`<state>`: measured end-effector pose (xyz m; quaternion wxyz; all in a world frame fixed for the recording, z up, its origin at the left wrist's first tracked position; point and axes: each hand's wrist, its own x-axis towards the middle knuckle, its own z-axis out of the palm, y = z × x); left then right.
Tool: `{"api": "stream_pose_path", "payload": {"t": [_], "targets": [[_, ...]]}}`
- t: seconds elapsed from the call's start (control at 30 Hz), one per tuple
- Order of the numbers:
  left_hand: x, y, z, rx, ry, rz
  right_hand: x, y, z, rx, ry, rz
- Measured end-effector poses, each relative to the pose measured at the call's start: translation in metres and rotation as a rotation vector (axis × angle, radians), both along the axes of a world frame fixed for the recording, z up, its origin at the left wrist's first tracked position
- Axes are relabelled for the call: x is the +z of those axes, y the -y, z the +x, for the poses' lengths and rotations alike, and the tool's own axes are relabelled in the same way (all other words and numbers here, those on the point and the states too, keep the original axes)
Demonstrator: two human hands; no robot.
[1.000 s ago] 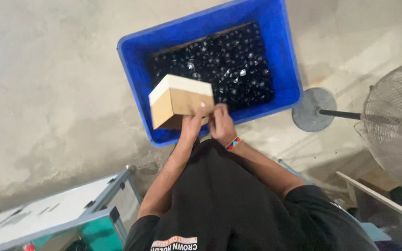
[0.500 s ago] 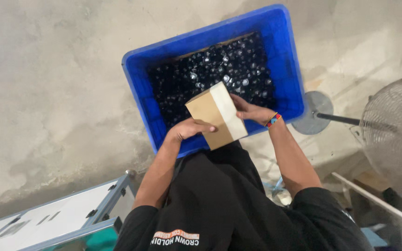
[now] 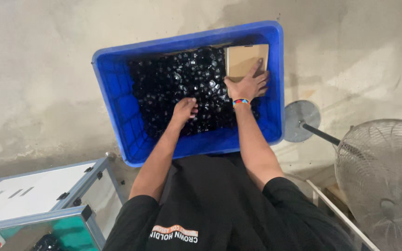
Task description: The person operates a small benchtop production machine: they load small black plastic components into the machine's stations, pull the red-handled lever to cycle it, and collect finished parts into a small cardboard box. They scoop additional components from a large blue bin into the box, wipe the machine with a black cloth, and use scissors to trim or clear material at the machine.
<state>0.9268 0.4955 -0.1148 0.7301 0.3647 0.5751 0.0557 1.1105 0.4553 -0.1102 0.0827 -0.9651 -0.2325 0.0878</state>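
Observation:
A blue plastic crate (image 3: 117, 88) on the concrete floor holds a heap of several small shiny black pieces (image 3: 173, 79). My right hand (image 3: 248, 83), with a coloured band at the wrist, lies spread on a tan cardboard box (image 3: 243, 58) and holds it against the crate's far right corner. My left hand (image 3: 185, 109) reaches into the middle of the heap. Its fingers curl down among the black pieces, so I cannot see whether they grip any.
A standing fan with a wire cage (image 3: 385, 181) and a round metal base (image 3: 301, 121) is at the right. A white and teal metal-framed cabinet (image 3: 47, 195) stands at the lower left. My black shirt fills the bottom centre.
The cardboard box went from both hands at the crate's near edge to the far right corner, under my right hand only. My left hand let go and dropped into the black pieces.

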Motion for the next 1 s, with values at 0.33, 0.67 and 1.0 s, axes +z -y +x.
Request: {"api": "stream_pose_path", "payload": {"t": [0.33,0.67,1.0], "targets": [[0.000,0.001,-0.018,0.092,0.011,-0.026,-0.021,0.000,0.045,0.243,-0.408,-0.243],[0.000,-0.006,0.003,0.017,-0.201,0.296,0.006,0.009,0.049,0.202,-0.548,0.096],[-0.009,0.000,-0.024,-0.064,-0.344,0.405,-0.025,-0.018,0.056,0.162,-0.593,-0.221]]}}
